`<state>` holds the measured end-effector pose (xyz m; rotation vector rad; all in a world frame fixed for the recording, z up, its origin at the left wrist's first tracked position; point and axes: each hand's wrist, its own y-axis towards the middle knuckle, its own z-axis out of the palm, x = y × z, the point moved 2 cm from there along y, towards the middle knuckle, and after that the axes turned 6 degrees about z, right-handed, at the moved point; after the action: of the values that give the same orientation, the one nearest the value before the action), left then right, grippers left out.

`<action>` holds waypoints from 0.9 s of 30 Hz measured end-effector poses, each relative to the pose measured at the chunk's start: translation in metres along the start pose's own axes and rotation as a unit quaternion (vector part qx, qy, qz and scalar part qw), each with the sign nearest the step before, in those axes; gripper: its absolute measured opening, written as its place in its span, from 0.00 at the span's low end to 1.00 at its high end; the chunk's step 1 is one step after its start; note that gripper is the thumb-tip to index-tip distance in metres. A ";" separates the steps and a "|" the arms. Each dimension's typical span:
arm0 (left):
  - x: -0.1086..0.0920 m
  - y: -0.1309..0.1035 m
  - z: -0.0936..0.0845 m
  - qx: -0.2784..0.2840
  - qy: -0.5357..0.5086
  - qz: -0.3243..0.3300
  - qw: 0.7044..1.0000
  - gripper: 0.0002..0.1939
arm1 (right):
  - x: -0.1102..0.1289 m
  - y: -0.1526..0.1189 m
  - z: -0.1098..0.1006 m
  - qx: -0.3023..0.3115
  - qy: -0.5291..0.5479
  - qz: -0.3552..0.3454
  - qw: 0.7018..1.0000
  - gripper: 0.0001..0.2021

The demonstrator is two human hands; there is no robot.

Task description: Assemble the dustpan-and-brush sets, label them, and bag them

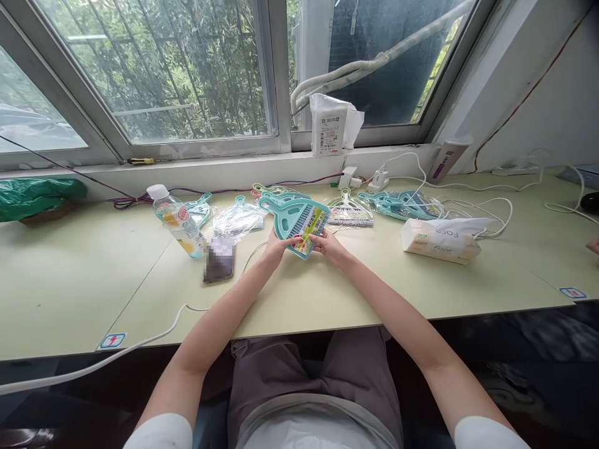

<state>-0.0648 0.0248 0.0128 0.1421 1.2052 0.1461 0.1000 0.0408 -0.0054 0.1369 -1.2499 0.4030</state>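
A teal mini dustpan and brush set [299, 221] with a yellow and blue printed label is held above the table, tilted, its handle pointing up and left. My left hand [277, 247] grips its lower left edge, the thumb lying over the front. On the lower right side my right hand [330, 245] pinches the label edge. Behind it lie more such sets: a white wrapped one [240, 218], a pale one with a brush [350, 211] and a teal pile [402, 204] to the right. The fingers behind the held set are hidden.
A drink bottle [175, 221] and a phone [219, 259] are on the left. At right lies a tissue pack [440, 240] among white cables. Chargers [378, 181] stand by the window sill, along with a leaning cup [448, 161]. Another person's hand [593, 246] shows at the right edge.
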 end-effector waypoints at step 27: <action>-0.010 0.002 0.001 0.054 0.081 0.032 0.995 0.40 | 0.009 0.000 -0.003 -0.024 0.053 -0.048 0.997 0.19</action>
<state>-0.0674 0.0253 0.0227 0.2680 1.3715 0.1502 0.1047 0.0440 0.0020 0.1316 -1.1435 0.2927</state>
